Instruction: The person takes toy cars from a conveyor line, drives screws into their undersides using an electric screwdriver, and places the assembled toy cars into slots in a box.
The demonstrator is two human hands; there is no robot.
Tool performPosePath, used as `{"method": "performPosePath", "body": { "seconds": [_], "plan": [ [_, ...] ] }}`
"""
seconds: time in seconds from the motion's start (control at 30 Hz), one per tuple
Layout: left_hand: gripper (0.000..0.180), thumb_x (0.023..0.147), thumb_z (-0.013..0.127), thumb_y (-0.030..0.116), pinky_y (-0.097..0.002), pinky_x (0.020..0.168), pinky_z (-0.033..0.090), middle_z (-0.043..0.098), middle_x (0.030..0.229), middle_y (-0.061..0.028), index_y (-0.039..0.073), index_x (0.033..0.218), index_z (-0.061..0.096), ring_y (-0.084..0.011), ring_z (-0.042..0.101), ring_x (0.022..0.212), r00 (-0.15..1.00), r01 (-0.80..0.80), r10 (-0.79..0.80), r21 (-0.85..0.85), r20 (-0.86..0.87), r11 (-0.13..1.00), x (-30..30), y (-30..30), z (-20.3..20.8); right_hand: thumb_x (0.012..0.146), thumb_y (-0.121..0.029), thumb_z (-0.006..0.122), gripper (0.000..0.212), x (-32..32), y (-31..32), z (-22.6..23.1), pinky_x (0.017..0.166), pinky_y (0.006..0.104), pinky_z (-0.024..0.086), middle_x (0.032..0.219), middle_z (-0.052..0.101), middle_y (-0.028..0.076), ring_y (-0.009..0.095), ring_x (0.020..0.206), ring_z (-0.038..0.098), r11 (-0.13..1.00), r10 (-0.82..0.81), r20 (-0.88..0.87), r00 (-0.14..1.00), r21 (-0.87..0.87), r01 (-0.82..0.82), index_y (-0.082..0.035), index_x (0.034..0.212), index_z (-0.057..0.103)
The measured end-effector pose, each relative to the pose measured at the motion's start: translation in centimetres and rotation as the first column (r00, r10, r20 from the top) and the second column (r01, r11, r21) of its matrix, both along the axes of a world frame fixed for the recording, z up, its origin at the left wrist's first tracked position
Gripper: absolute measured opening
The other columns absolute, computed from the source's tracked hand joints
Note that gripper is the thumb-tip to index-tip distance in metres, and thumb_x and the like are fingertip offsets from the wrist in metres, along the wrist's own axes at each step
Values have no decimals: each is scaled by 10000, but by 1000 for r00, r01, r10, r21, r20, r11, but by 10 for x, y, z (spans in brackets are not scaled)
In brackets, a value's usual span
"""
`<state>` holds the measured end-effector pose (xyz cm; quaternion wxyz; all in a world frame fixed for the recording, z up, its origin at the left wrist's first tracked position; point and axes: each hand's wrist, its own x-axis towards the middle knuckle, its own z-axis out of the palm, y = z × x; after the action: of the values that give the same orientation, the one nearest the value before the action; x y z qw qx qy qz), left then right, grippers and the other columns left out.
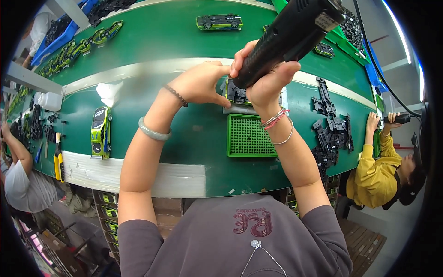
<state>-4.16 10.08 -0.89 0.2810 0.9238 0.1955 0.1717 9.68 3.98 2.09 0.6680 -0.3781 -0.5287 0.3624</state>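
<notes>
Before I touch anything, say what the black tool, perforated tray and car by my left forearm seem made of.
Black tool: likely satin plastic, given soft highlights. Perforated tray: probably matte plastic, even hole grid. Car: glossy with reflections; painted metal or plastic, unclear.

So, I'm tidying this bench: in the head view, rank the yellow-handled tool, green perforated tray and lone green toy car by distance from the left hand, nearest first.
From the left hand:
1. Green perforated tray, below right.
2. Lone green toy car, left.
3. Yellow-handled tool, far left.
</notes>
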Motion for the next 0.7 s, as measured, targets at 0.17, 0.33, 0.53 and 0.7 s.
{"method": "performPosePath", "body": {
  "seconds": [0.17,0.33,0.53,0.7],
  "plan": [
    [583,571,813,297,-393,807,449,588,876,-180,34,1028,564,-342,546,902,1000,-20,20,0,11,1000,-3,4,-8,724,-805,343,861,-8,14,-13,435,223,408,544,523,57,113,459,521,996,25,5,1000,91,-25,35,716,530],
    [547,558,816,305,-394,781,457,600,851,-188,6,928,548,-353,563,874,999,-8,8,-7,40,1000,-2,4,-4,755,-791,308,862,-9,16,-11,405,231,393,513,518,62,122,429,525,997,-14,10,1000,73,13,36,649,528],
    [551,546,819,298,-398,779,459,609,898,-198,-10,909,540,-362,565,898,995,32,-28,-38,101,999,4,3,-9,718,-828,295,887,-5,16,-12,407,234,386,495,500,62,120,426,511,999,-34,-26,999,42,35,28,633,512],
    [566,532,827,309,-397,793,462,614,919,-208,-6,916,556,-370,567,899,997,26,-22,-59,68,998,6,4,-11,547,-922,333,938,-1,11,-7,459,268,429,541,491,69,167,468,497,996,51,16,999,-71,-50,-24,768,487]
  ]
}}
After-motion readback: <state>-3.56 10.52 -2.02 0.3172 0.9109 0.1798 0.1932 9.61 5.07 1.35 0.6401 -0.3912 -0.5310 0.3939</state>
